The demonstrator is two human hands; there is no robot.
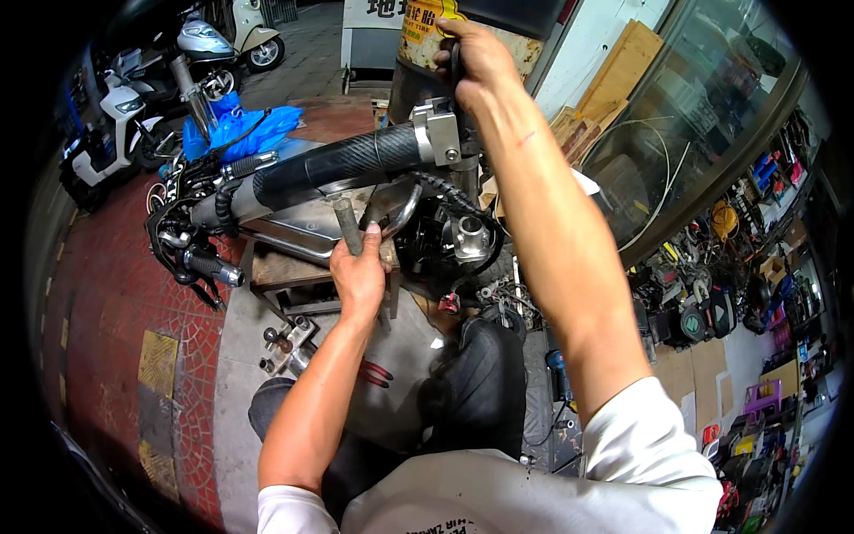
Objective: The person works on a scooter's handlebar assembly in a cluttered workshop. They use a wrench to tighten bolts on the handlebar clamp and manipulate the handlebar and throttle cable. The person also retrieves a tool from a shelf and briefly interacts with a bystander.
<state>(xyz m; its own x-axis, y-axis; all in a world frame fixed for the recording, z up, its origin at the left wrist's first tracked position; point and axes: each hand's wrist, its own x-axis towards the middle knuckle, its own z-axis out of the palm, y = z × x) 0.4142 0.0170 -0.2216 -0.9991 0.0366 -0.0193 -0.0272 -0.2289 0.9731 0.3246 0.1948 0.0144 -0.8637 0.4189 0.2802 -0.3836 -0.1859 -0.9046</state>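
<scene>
At the frame's centre, the rigid, likely heavy scooter handlebar assembly (338,169) seems best held by its steel parts: the left hand (358,267) wraps the grey stem (347,227), the right hand (476,58) closes on the black lever (455,62) at top, above a low wooden bench (276,267) and paved shopfront floor (116,294).

We see a low wooden stool (267,267) on the grey floor (391,409); red-handled pliers (378,372) lie just right of it.

Red brick pavement (107,294), glass shopfront (703,116)
</scene>
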